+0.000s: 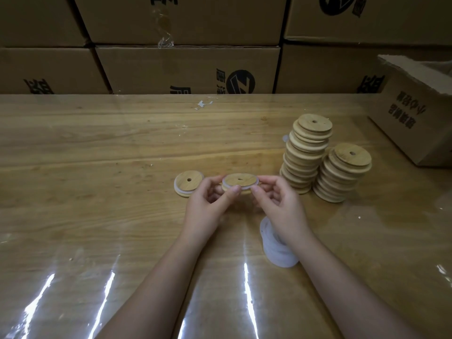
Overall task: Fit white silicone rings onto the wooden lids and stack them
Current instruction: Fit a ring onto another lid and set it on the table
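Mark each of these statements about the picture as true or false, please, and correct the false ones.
1. The left hand and the right hand both hold one wooden lid. True.
2. The pile of white rings lies left of the left hand. False: it lies under the right forearm.
3. A farther stack and a nearer stack of lids stand right of the hands. True.
4. Both stacks are equally tall. False: the farther stack is taller.
5. No other lid lies on the table. False: a single lid lies just left of the held one.
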The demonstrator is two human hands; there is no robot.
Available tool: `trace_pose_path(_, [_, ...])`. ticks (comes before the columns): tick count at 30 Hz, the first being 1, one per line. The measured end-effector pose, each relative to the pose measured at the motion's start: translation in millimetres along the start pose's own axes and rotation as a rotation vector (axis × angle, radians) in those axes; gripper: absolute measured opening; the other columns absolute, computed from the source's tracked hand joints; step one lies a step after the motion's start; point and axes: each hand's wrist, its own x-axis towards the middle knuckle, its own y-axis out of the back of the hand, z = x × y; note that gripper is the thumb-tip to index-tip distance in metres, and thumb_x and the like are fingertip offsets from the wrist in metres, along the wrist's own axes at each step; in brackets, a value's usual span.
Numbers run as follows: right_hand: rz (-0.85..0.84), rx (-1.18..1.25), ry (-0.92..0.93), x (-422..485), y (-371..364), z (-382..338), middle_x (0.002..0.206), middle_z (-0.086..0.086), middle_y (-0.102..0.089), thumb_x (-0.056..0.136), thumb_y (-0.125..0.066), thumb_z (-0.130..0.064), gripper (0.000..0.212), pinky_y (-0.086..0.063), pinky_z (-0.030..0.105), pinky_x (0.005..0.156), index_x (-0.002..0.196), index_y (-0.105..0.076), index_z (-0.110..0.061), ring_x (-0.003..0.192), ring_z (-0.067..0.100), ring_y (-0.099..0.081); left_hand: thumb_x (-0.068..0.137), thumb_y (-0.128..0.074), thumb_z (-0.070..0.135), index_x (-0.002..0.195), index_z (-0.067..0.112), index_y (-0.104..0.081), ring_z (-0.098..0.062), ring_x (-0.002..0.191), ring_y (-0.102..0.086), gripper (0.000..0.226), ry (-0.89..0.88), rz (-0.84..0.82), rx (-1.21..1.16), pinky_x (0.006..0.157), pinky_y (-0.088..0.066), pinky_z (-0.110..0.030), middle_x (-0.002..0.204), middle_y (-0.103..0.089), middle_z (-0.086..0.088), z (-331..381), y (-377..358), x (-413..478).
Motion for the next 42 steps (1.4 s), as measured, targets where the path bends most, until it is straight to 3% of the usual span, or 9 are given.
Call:
trace_pose_path(4, [-0.01,-0.037,0.005,-0.6,0.4,2.0,0.09,0.01,-0.065,0.085,-0.067,-0.016,0.019,-0.053,0.048,0.076,0.098,-0.06,-0.028,0.078,0.025,-0.061,0.067,-0.068,0.041,0.104,0.023,-0.06,-0.001,0.072,-0.06,0.042,-0.038,-0.004,0.042,0.066,-0.047,-0.013,0.078,-0.065,0.014,0.8,-2.2,-0.6])
trace_pose_path(10, [-0.024,-0.07,0.031,-0.6,2.2,2.8,0.09,-0.001,-0.065,0.082,-0.07,-0.018,0.025,-0.054,0.029,0.072,0.101,-0.059,-0.028,0.077,0.009,-0.062,0.062,-0.079,0.042,0.109,0.041,-0.05,0.0,0.096,-0.06,0.055,-0.108,-0.026,0.211,0.072,-0.048,-0.014,0.117,-0.058,-0.001,-3.1,-2.5,0.7])
trace_pose_path(16, [-0.084,-0.006,0.054,0.7,3.1,-0.8,0.09,-0.014,-0.066,0.084,-0.064,-0.017,0.024,-0.054,0.032,0.075,0.1,-0.061,-0.035,0.079,0.004,-0.063,0.061,-0.083,0.034,0.108,0.036,-0.052,-0.009,0.104,-0.061,0.056,-0.097,0.018,0.271,0.076,-0.053,-0.025,0.116,-0.059,0.006,-5.0,2.2,2.4])
trace_pose_path(21, [-0.139,-0.03,0.125,-4.1,3.5,-6.5,0.1,-0.002,-0.067,0.085,-0.055,-0.021,0.032,-0.054,0.043,0.081,0.111,-0.061,-0.04,0.091,0.02,-0.062,0.052,-0.084,0.031,0.102,0.033,-0.053,0.003,0.093,-0.063,0.058,-0.086,0.038,0.211,0.071,-0.05,-0.013,0.108,-0.061,0.013,3.3,11.6,5.5])
trace_pose_path(27, [-0.12,-0.099,0.131,-6.8,0.6,-6.5,0.096,0.002,-0.066,0.091,-0.055,-0.006,0.028,-0.052,0.048,0.08,0.105,-0.062,-0.03,0.085,0.026,-0.062,0.061,-0.087,0.024,0.107,0.028,-0.052,-0.014,0.101,-0.061,0.057,-0.078,0.334,0.265,0.085,-0.051,-0.03,0.115,-0.059,0.002,8.1,44.4,19.8])
trace_pose_path(30, [-0.09,-0.128,0.137,-6.8,1.1,-6.2,0.09,-0.002,-0.066,0.091,-0.054,-0.002,0.029,-0.053,0.044,0.079,0.094,-0.064,-0.03,0.082,0.019,-0.063,0.063,-0.087,0.025,0.11,0.024,-0.05,-0.009,0.105,-0.056,0.06,-0.045,0.429,0.362,0.083,-0.044,-0.017,0.118,-0.057,0.001,4.9,69.2,27.9])
trace_pose_path(34, [-0.046,-0.118,0.139,-5.6,1.5,-3.5,0.083,-0.005,-0.068,0.091,-0.054,-0.001,0.032,-0.055,0.033,0.073,0.086,-0.065,-0.031,0.076,0.012,-0.064,0.063,-0.086,0.028,0.109,0.024,-0.052,-0.01,0.108,-0.053,0.057,0.01,0.4,0.486,0.091,-0.045,-0.03,0.115,-0.058,0.003,-2.7,80.0,32.5])
trace_pose_path(38, [-0.046,-0.124,0.127,-5.3,1.7,-1.8,0.081,-0.007,-0.068,0.091,-0.054,-0.002,0.032,-0.054,0.026,0.071,0.086,-0.065,-0.032,0.075,0.007,-0.065,0.058,-0.087,0.038,0.101,0.029,-0.054,-0.007,0.102,-0.054,0.055,0.048,0.349,0.523,0.081,-0.041,-0.022,0.112,-0.061,0.004,-6.1,77.8,32.3])
trace_pose_path(42, [-0.026,-0.135,0.139,-5.3,2.1,-2.3,0.078,-0.004,-0.067,0.091,-0.054,-0.002,0.03,-0.055,0.027,0.07,0.086,-0.065,-0.03,0.075,0.008,-0.065,0.05,-0.078,0.053,0.103,0.028,-0.054,-0.017,0.111,-0.054,0.063,0.089,0.301,0.635,0.098,-0.043,-0.044,0.108,-0.061,0.008,-4.4,76.0,31.5])
